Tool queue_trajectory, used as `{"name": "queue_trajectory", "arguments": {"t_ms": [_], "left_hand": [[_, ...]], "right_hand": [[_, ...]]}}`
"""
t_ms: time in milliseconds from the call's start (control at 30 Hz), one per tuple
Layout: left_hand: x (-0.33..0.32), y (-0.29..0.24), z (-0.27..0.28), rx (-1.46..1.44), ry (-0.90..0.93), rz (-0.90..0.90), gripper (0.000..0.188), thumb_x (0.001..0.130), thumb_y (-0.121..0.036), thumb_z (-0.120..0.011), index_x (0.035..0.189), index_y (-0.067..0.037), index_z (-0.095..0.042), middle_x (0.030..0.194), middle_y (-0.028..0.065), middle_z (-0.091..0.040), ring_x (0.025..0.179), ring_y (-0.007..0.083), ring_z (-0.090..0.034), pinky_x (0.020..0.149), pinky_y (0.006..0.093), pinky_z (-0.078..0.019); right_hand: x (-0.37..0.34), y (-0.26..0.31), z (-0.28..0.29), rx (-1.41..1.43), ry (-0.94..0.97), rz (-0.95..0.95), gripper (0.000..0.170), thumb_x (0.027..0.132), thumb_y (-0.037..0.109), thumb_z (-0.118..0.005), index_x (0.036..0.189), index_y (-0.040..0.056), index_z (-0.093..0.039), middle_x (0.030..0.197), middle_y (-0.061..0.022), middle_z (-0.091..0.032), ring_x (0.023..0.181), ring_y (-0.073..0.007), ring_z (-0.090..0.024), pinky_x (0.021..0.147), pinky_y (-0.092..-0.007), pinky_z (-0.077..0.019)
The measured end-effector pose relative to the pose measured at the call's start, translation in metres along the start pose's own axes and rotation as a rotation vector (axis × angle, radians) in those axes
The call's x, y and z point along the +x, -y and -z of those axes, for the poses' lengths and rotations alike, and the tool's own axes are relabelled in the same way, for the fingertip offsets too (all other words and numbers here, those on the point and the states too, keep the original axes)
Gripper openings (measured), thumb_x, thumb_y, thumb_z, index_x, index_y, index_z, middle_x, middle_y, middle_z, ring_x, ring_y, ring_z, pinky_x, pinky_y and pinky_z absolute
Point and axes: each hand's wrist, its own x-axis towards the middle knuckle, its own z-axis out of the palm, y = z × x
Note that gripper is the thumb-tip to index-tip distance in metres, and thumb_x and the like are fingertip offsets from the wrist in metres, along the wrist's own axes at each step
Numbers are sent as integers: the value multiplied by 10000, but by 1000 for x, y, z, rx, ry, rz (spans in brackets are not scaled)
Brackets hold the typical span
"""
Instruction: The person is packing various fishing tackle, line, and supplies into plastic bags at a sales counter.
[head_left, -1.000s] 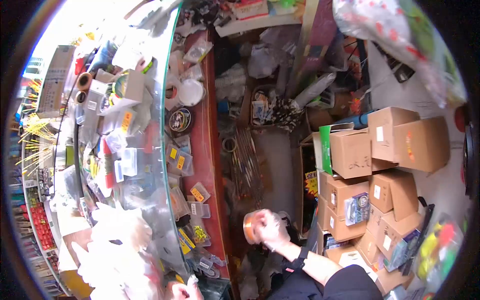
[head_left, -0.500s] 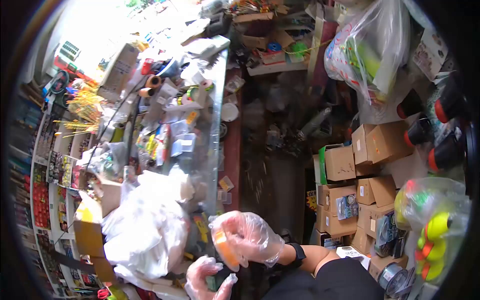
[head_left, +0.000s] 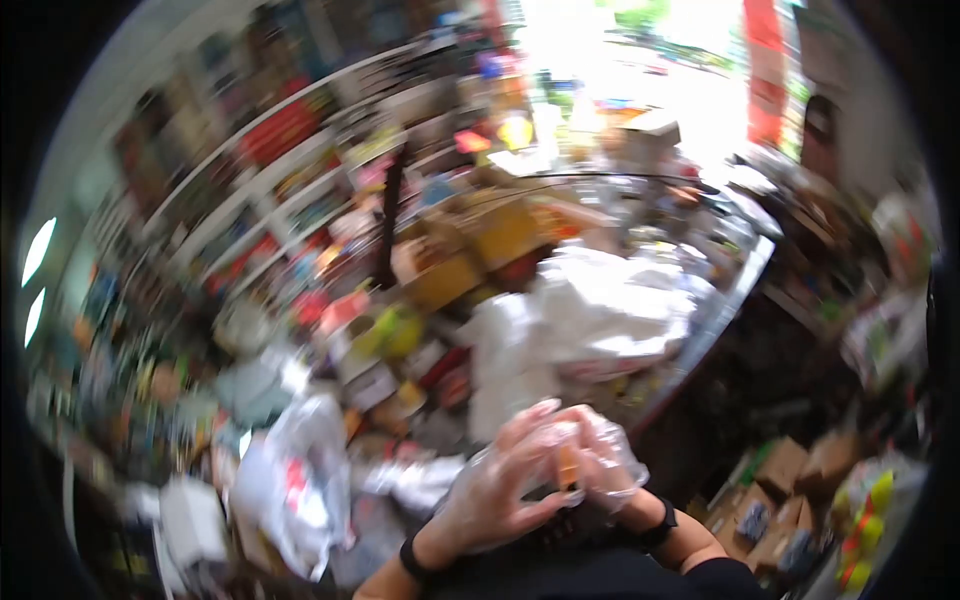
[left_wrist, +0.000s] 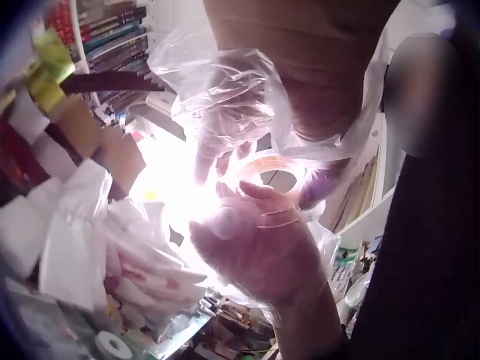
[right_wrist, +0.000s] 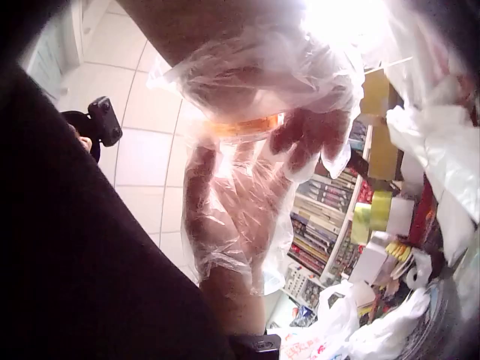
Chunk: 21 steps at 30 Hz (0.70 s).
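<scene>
Both hands wear thin clear plastic gloves and meet in front of the body in the head view. Between them is an orange ring-shaped roll [head_left: 567, 466]. My right hand [head_left: 607, 465] grips it with curled fingers. From the other side, my left hand [head_left: 490, 490] has its thumb and fingers around the roll's edge. The left wrist view shows the hole of the ring [left_wrist: 270, 163] with fingertips close about it. In the right wrist view the orange band [right_wrist: 244, 127] appears edge-on, partly covered by the right hand's fingers.
A heap of white plastic bags [head_left: 620, 310] lies on the cluttered counter ahead, beside an open yellow-brown box [head_left: 440, 275]. Another white bag [head_left: 300, 480] stands at left. Shelves of goods [head_left: 290, 190] line the back, and cardboard boxes [head_left: 785, 465] are stacked at lower right.
The head view has swung left toward the shelves and doorway. My right hand has brought the orange roll up from the aisle to my left hand, which now takes hold of it too.
</scene>
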Motion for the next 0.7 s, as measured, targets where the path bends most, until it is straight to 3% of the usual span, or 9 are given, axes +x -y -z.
{"name": "queue_trajectory", "arguments": {"t_ms": [33,167,300,333,400,433,467,567,700], "left_hand": [[-19,2,7,-32,-67,0,698,698,-138,-772,1289,-106,-402,1319,211,-442,1272,392,-398,1019,460,-371],[-89,-7,63,23,-277,39,735,627,-136,-821,1244,-116,-421,1219,158,-496,1170,345,-444,974,440,-383],[-154,-14,106,-66,-502,291,729,620,-179,-850,1209,-90,-431,1221,115,-456,1145,257,-458,951,398,-403],[-166,-10,109,-135,-551,332,744,651,-144,-823,1252,-89,-389,1237,108,-428,1152,234,-451,932,375,-421],[-184,-4,115,-340,-737,322,721,707,-110,-761,1303,-77,-357,1275,120,-392,1116,193,-469,871,340,-474],[-192,0,118,-443,-788,333,738,715,-78,-738,1322,-70,-319,1278,118,-385,1105,196,-478,856,339,-486],[-199,4,124,-545,-835,342,757,722,-45,-715,1342,-63,-282,1282,115,-379,1094,199,-487,841,338,-498],[-205,-10,142,-705,-989,498,730,757,-23,-662,1359,-57,-252,1246,133,-415,1048,213,-516,868,347,-480],[-217,-13,151,-684,-1020,590,698,767,-50,-658,1352,-57,-279,1200,128,-446,1042,209,-515,876,348,-468]], "right_hand": [[2,11,-23,-283,6,19,170,910,144,-554,1032,35,-505,826,-28,-590,734,-57,-561,602,-222,-468],[8,-25,-93,-58,221,-215,227,922,221,-565,1044,39,-508,821,-50,-635,707,-112,-614,626,-256,-505],[-1,-24,-178,246,377,-364,584,923,355,-554,1372,87,-292,1141,-94,-551,971,-121,-564,767,-265,-494],[-1,-14,-201,-205,441,-283,852,829,660,-522,1374,28,-351,1014,-49,-568,793,-93,-533,657,-233,-457],[-1,-33,-204,-73,636,-523,718,851,550,-588,1317,25,-442,911,-8,-581,759,-66,-508,609,-208,-425],[-8,-37,-209,-67,562,-627,481,882,373,-610,1215,34,-537,817,31,-570,747,-46,-497,613,-194,-404],[-15,-53,-211,-147,521,-492,308,909,270,-587,1108,34,-589,866,4,-598,781,-67,-521,661,-199,-417],[-10,-44,-205,-322,747,-294,176,924,163,-555,1003,22,-624,1021,-59,-634,899,-135,-573,777,-276,-463],[-15,14,-215,-808,897,-168,166,938,162,-520,981,50,-635,874,-61,-651,828,-201,-616,768,-319,-477]]}}
